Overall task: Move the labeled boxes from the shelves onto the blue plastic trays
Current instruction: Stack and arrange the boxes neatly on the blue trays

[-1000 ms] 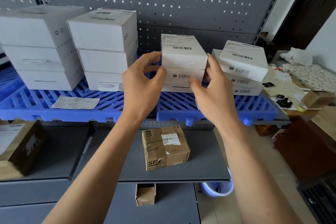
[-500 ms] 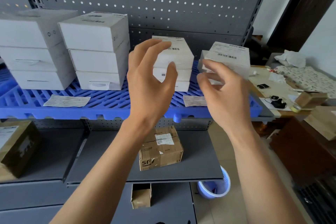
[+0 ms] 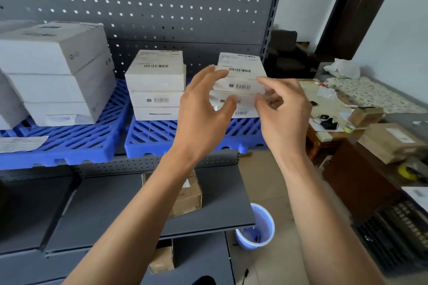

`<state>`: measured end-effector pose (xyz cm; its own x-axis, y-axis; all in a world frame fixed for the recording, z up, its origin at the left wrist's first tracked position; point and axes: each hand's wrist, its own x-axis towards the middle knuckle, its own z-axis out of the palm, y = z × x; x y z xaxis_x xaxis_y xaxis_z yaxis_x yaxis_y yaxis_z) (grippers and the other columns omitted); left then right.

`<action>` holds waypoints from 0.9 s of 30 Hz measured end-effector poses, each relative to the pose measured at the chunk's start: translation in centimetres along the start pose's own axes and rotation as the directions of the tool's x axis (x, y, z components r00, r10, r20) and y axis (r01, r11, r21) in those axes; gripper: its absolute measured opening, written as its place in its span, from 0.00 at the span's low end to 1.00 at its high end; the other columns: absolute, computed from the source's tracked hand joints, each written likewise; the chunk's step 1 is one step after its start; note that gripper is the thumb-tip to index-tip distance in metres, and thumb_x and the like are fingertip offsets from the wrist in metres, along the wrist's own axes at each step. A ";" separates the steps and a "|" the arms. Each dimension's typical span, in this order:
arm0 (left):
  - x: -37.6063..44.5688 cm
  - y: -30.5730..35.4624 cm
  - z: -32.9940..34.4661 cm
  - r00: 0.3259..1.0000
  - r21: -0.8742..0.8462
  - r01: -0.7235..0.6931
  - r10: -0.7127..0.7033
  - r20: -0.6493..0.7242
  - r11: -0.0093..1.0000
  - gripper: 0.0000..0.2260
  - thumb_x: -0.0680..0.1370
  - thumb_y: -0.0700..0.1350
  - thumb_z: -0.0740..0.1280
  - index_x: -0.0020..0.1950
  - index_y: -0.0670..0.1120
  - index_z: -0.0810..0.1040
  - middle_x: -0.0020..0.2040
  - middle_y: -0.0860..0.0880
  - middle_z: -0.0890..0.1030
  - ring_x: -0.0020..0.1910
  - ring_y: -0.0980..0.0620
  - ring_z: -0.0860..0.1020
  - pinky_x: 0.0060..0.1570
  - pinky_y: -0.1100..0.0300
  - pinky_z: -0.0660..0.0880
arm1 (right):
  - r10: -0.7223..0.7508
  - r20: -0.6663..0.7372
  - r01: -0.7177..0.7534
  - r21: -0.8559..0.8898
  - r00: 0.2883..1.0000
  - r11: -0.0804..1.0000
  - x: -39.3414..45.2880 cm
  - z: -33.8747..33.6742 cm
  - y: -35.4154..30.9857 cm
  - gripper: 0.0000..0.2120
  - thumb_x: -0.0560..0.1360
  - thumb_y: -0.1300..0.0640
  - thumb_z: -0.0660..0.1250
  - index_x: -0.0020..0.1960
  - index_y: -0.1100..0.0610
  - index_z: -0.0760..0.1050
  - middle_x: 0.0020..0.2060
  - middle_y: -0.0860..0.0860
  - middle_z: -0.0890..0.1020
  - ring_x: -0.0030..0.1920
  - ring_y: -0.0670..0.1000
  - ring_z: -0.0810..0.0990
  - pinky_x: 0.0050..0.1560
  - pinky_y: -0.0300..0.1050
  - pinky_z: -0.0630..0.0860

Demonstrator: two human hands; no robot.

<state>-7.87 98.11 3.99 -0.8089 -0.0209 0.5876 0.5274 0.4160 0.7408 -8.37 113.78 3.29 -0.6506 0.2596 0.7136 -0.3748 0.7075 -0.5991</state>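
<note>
Boxes (image 3: 240,83), white and labeled, stacked at the right end of a blue tray (image 3: 152,136), sit right behind both raised hands. Left hand (image 3: 203,109) is up in front of the stack's left side, fingers spread and loosely curved, thumb out toward the lower boxes; looks released, gripping nothing, contact with the stack unclear due to blur. Right hand (image 3: 281,111) is at the stack's right side, index finger extended toward the top box edge, other fingers curled in; cannot tell if it touches or pinches anything. Both forearms rise from the bottom of the view. Top box carries a shipping label with a barcode; box fronts below show small barcodes and a dark logo, text too blurred to read. Second white stack (image 3: 156,85) stands just left on the same tray, barcode label on top. Bigger white boxes (image 3: 58,71) sit on the neighboring tray (image 3: 69,146) further left, with a paper slip (image 3: 22,143) at the tray front. Brown carton (image 3: 187,194) lies on the grey shelf (image 3: 111,210) below, partly hidden by the left forearm.
</note>
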 end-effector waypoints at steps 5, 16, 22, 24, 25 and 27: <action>0.3 0.2 1.3 0.998 0.044 0.047 -0.045 -0.032 0.998 0.21 0.79 0.47 0.70 0.72 0.54 0.74 0.79 0.53 0.65 0.77 0.57 0.63 0.73 0.55 0.65 | 0.010 -0.017 -0.009 0.047 1.000 0.999 0.7 -0.5 1.1 0.22 0.74 0.61 0.74 0.66 0.53 0.78 0.61 0.49 0.75 0.58 0.51 0.77 0.56 0.41 0.78; 0.0 1.4 2.8 0.982 0.091 0.183 -0.178 -0.067 0.979 0.25 0.78 0.46 0.70 0.74 0.55 0.70 0.64 0.58 0.76 0.61 0.45 0.78 0.59 0.52 0.78 | 0.098 0.250 -0.168 0.278 0.963 0.946 1.5 1.1 2.8 0.30 0.76 0.58 0.73 0.75 0.53 0.68 0.65 0.46 0.80 0.64 0.42 0.78 0.64 0.41 0.76; 0.2 1.2 3.7 0.980 0.093 0.193 -0.186 -0.076 0.977 0.27 0.77 0.43 0.72 0.73 0.56 0.69 0.62 0.59 0.77 0.56 0.60 0.78 0.58 0.57 0.78 | 0.092 0.258 -0.191 0.388 0.962 0.902 2.1 0.8 3.9 0.27 0.77 0.65 0.70 0.74 0.55 0.70 0.63 0.46 0.82 0.61 0.40 0.80 0.60 0.39 0.79; 0.1 0.9 4.0 0.979 0.088 0.191 -0.183 -0.089 0.978 0.27 0.77 0.41 0.72 0.73 0.55 0.69 0.61 0.59 0.79 0.48 0.61 0.79 0.55 0.56 0.80 | 0.081 0.260 -0.182 0.393 0.962 0.901 2.2 0.8 4.1 0.27 0.78 0.65 0.69 0.75 0.55 0.69 0.64 0.46 0.81 0.63 0.41 0.79 0.59 0.37 0.79; 0.1 0.6 4.1 0.978 0.086 0.188 -0.179 -0.103 0.978 0.27 0.77 0.39 0.72 0.73 0.55 0.70 0.60 0.58 0.79 0.49 0.60 0.79 0.55 0.55 0.80 | 0.078 0.259 -0.179 0.394 0.963 0.901 2.2 0.8 4.2 0.27 0.78 0.65 0.69 0.75 0.55 0.69 0.65 0.47 0.81 0.64 0.42 0.79 0.59 0.36 0.79; 0.3 -0.1 4.3 0.974 0.072 0.190 -0.179 -0.143 0.979 0.28 0.76 0.35 0.71 0.72 0.54 0.71 0.60 0.57 0.79 0.55 0.58 0.79 0.57 0.53 0.80 | 0.065 0.259 -0.168 0.399 0.964 0.901 2.3 1.0 4.7 0.26 0.78 0.65 0.69 0.75 0.54 0.69 0.65 0.47 0.80 0.65 0.42 0.78 0.59 0.37 0.79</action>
<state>-9.24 101.99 2.71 -0.8447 -0.2242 0.4861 0.3439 0.4685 0.8138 -12.27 116.98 1.75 -0.8222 0.1262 0.5551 -0.4923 0.3319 -0.8047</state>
